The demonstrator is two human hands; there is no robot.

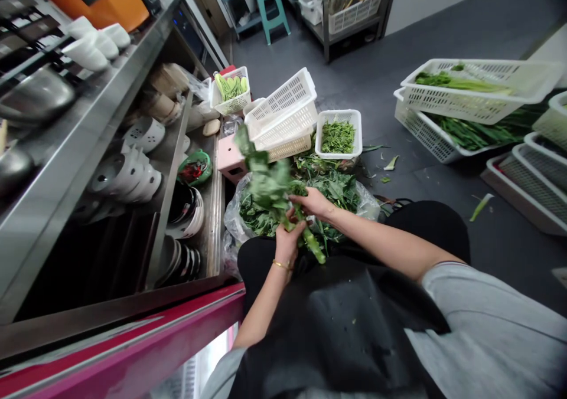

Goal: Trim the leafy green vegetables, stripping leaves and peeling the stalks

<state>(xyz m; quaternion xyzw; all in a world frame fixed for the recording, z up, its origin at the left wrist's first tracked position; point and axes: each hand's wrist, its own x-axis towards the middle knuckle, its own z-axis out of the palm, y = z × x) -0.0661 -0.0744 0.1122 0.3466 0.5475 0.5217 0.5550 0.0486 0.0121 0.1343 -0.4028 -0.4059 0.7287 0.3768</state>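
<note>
Dark floor fills the far side of my view, with a steel counter along the left and baskets set around. Down by the knees, a bag of loose greens gapes open, and a small basket of cut leaves stands just beyond it.

What matters to me is the stalk, held up over the near side of the bag. Its long axis runs on a slant: leaves up and away to the left, bare butt down toward the apron, a little to the right. Both hands meet it around the middle.

On the near side, the left hand has its fingers curled round the stem, closed on it, with the butt sticking out past them. From the far right comes the right hand, thumb and fingertips drawn in by the base of the leaves; blur keeps me from telling whether they pinch a leaf or only rest there. As I judge it, the left hand bears the weight, leaving the right one nearer the leaves.
</note>
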